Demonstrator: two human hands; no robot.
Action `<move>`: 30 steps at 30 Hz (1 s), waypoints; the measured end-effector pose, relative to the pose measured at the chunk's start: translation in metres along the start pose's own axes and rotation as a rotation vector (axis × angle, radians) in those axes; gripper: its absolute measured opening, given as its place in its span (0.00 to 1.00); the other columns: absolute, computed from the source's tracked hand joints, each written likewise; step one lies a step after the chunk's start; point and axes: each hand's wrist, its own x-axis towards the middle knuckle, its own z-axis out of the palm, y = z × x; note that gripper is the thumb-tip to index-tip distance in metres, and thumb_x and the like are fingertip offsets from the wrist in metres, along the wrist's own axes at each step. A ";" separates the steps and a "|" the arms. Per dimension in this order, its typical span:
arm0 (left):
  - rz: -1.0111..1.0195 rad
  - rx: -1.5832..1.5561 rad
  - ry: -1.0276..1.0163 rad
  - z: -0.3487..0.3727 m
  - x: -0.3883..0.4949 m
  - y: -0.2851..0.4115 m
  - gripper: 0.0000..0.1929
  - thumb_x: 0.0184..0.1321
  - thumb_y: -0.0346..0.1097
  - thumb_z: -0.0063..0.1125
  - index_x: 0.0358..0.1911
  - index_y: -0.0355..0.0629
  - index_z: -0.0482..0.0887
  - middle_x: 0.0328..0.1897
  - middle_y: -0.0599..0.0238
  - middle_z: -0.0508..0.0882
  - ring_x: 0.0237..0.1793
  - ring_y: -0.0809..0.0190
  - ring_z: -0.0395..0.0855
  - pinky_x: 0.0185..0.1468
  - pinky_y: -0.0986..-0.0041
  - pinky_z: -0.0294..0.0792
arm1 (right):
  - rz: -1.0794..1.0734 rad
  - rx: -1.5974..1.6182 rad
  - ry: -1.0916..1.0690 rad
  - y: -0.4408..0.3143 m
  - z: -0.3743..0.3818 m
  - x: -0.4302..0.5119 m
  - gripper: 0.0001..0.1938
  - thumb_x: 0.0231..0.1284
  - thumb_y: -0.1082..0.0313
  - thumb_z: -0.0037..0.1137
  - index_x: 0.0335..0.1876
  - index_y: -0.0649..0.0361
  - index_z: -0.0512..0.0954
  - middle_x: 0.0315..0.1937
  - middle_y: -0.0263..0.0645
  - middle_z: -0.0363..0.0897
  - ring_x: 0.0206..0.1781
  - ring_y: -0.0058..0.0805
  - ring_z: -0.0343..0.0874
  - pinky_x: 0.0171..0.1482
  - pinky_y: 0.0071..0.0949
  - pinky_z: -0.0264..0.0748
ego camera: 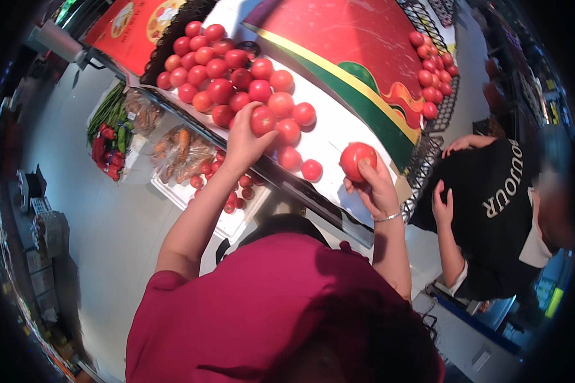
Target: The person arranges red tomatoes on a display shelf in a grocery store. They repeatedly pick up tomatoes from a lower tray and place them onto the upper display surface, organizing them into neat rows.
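My left hand (246, 143) curves its fingers and thumb around a red tomato (263, 120) at the near edge of a pile of tomatoes (216, 68). Other tomatoes touch or sit close to that one, and a few lie loose to its right on the white display surface (335, 112). A larger tomato (358, 162) is gripped in my right hand (377, 184), above the right part of the same surface. The thumb presses on its near side. A bracelet circles the right wrist.
A printed red and green board (359, 43) lies behind the tomatoes. Black mesh (448, 103) borders the right, beside more tomatoes (433, 79). Below left are bagged carrots (184, 139), a white tray (256, 206) of small tomatoes, and peppers (108, 148). A person in black (484, 225) stands at right.
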 end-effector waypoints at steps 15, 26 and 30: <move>-0.539 -0.877 0.062 -0.015 0.086 -0.066 0.16 0.63 0.39 0.57 0.54 0.51 0.76 0.51 0.66 0.77 0.50 0.63 0.77 0.46 0.63 0.77 | 0.187 0.389 -0.020 0.053 -0.019 -0.013 0.23 0.77 0.52 0.26 0.66 0.58 0.62 0.52 0.48 0.74 0.40 0.43 0.81 0.36 0.33 0.80; 0.307 0.465 0.110 -0.008 0.065 -0.064 0.26 0.45 0.24 0.65 0.51 0.46 0.77 0.55 0.49 0.70 0.53 0.43 0.73 0.56 0.59 0.70 | 0.251 0.288 -0.077 0.061 -0.004 0.003 0.23 0.71 0.62 0.39 0.68 0.63 0.60 0.62 0.48 0.67 0.60 0.42 0.74 0.55 0.45 0.79; 0.350 0.398 -0.014 -0.028 0.053 -0.057 0.18 0.50 0.29 0.61 0.47 0.45 0.78 0.51 0.49 0.72 0.49 0.42 0.75 0.49 0.58 0.72 | 0.280 0.234 -0.085 0.061 0.009 0.015 0.23 0.70 0.65 0.41 0.67 0.62 0.61 0.63 0.47 0.65 0.62 0.42 0.72 0.58 0.46 0.76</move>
